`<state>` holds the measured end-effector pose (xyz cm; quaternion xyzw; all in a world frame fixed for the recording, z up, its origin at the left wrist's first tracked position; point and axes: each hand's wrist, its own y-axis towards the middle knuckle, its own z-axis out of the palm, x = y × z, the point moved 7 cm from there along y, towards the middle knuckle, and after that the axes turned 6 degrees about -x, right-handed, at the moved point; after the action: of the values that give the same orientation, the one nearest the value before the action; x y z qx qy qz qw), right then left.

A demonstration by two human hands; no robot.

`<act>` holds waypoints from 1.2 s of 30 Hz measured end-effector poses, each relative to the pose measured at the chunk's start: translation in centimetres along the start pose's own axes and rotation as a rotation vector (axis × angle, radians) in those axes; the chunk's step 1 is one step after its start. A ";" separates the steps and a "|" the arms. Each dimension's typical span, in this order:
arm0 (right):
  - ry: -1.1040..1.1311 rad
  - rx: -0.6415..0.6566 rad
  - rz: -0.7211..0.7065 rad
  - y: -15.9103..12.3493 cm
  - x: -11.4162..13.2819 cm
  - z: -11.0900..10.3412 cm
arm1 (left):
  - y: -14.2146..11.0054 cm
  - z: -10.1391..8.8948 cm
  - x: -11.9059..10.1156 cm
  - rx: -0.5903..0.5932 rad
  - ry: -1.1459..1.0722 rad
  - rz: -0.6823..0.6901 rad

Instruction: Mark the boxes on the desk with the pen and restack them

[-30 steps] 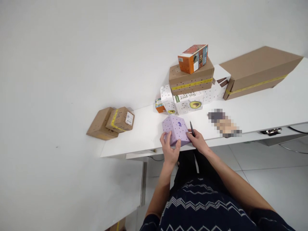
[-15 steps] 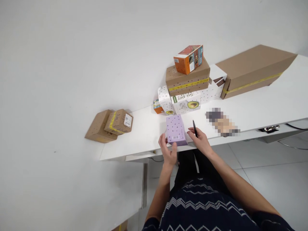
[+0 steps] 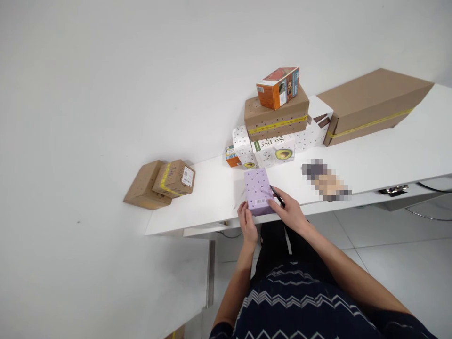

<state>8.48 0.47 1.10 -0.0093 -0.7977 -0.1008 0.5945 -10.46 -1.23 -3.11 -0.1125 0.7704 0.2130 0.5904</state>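
Observation:
A small purple box [image 3: 257,186] with dark dots and a white barcode label lies near the table's front edge. My left hand [image 3: 248,223] grips its near left corner, fingers along the left side. A dark pen [image 3: 278,197] is held in my right hand [image 3: 291,211], slanting toward the box's right edge. The right thumb rests on the box's top by the near right corner. Just beyond the purple box stands a white box [image 3: 275,153] with an avocado picture.
A brown carton [image 3: 277,115] and an orange box [image 3: 277,89] are stacked on the white boxes. A long carton [image 3: 377,106] lies to the right, a pixelated patch [image 3: 326,179] nearer me. Two brown boxes [image 3: 174,178] sit at the left end of the white table [image 3: 208,202].
My right hand has moved left with the pen and now touches the purple box. The left hand's fingers and thumb have closed in on the box's near left corner.

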 end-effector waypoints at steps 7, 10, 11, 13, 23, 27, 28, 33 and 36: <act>0.186 0.006 0.086 -0.3 -2.0 0.6 | -0.3 0.0 -2.5 0.073 0.055 0.169; 0.137 -0.075 0.089 -0.4 -2.7 0.2 | -0.2 0.1 -3.9 0.072 0.152 0.298; 0.097 -0.107 0.073 -0.4 -2.7 -0.1 | -0.2 0.2 -4.3 0.064 0.178 0.339; 0.040 -0.144 0.033 -0.3 -2.4 -0.7 | -0.3 0.6 -5.0 0.068 0.231 0.422; 0.181 -0.063 0.259 0.1 -4.5 -1.4 | -0.8 2.4 -5.3 0.140 0.384 0.552; 0.098 -0.082 0.180 -0.3 -3.6 -1.5 | 0.3 0.3 -2.2 0.055 0.155 0.195; 0.073 -0.078 0.156 -0.4 -3.2 -1.4 | 0.4 0.1 -1.4 0.057 0.127 0.103; 0.015 -0.070 0.062 -0.7 -2.1 -1.1 | 0.5 0.3 0.1 0.117 0.068 -0.025; -0.005 -0.072 0.126 -0.8 -2.3 -1.3 | 0.4 0.3 0.0 0.111 0.051 -0.040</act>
<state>10.29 -0.30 -0.84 -0.0811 -0.7930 -0.0916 0.5969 -10.38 -0.72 -3.08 -0.1003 0.7935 0.1550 0.5799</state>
